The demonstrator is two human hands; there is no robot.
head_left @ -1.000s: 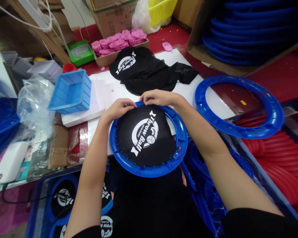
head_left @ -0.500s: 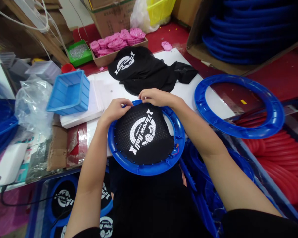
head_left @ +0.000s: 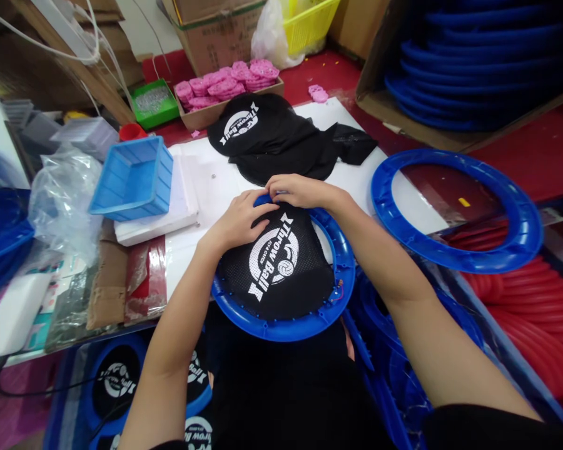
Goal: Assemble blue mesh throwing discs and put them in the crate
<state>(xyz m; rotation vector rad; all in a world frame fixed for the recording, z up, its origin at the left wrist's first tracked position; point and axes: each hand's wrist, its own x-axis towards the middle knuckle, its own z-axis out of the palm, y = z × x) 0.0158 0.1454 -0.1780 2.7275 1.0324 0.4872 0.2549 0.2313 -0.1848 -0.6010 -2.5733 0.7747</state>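
Note:
A blue plastic ring (head_left: 344,256) lies at the table's near edge, tilted toward me, with a black mesh disc (head_left: 234,281) printed "Throw Ball" inside it. The mesh reaches the ring along the near side, while a gap shows at the right. My left hand (head_left: 241,219) rests over the far-left rim and mesh, its thumb apart from the fingers. Just right of it, my right hand (head_left: 293,189) has its fingers pinched at the mesh's far edge; the fingertips are partly hidden. Small wires with a coloured part (head_left: 338,289) sit on the ring's right side.
More black mesh discs (head_left: 281,137) lie beyond the ring. A loose blue ring (head_left: 525,219) is at right, near red tubes (head_left: 535,319). A blue bin (head_left: 131,178) stands left; pink parts (head_left: 229,81) fill a box behind. Stacked blue rings (head_left: 478,62) stand far right.
My left hand has moved right and forward over the mesh, and its thumb has spread from its pinch. My right hand stays at the far rim, its fingers slightly shifted.

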